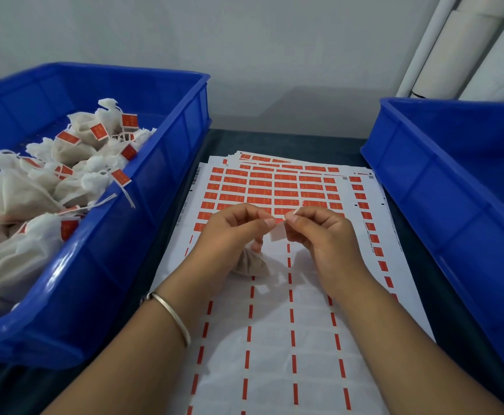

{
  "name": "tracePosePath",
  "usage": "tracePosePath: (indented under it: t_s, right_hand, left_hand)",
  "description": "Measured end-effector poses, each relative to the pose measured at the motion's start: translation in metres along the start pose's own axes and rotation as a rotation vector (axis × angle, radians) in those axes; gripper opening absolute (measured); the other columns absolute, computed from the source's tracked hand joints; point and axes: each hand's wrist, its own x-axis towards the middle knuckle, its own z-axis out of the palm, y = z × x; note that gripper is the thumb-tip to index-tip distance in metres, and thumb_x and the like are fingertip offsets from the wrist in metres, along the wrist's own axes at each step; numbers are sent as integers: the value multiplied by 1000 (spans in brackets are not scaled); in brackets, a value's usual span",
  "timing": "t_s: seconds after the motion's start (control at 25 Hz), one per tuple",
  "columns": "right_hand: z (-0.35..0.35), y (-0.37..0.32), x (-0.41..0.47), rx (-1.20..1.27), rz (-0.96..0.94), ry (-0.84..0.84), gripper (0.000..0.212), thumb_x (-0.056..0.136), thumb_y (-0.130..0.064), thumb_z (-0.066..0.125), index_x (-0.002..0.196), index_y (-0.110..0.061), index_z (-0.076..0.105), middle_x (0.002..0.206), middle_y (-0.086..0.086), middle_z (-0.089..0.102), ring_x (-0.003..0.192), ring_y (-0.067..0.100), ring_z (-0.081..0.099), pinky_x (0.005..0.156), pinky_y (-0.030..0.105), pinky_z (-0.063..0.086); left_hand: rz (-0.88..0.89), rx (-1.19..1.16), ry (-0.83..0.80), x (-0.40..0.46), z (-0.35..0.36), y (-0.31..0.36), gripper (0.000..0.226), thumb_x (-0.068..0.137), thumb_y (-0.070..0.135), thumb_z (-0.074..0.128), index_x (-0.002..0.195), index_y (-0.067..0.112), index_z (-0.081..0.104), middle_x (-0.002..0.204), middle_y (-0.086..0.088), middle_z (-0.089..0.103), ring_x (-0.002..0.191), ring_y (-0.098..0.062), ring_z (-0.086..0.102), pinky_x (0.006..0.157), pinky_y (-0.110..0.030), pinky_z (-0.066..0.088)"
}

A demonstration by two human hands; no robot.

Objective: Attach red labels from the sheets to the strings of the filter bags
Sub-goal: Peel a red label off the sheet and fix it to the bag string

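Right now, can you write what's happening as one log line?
step: sticking label on string | left hand: pinches label | right hand: pinches label | filter bag: on label sheet | left bin: labelled bags

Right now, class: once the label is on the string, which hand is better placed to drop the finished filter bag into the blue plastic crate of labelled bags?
Left. The left hand is nearer the blue plastic crate and the small white filter bag hangs below it.
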Motion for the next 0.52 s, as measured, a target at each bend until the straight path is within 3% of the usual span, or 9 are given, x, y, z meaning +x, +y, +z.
tracePosePath:
  t_s: [0.24,0.52]
  right_hand:
    - [0,2,2,27,48,20,10,87,-23,65,80,-27,71,86,-12,72,87,12,70,74,22,56]
    - [2,2,1,77,97,16,15,86,-25,66,76,-33,74,90,-10,73,90,14,70,77,25,56]
  left_hand:
    - [9,1,0,0,1,0,14,78,10,72,75,24,68,89,1,69,90,-23,63,79,-36,55]
    - [38,111,30,0,2,-1,18,75,9,74,76,25,66,87,3,65,85,-17,62,69,-28,56]
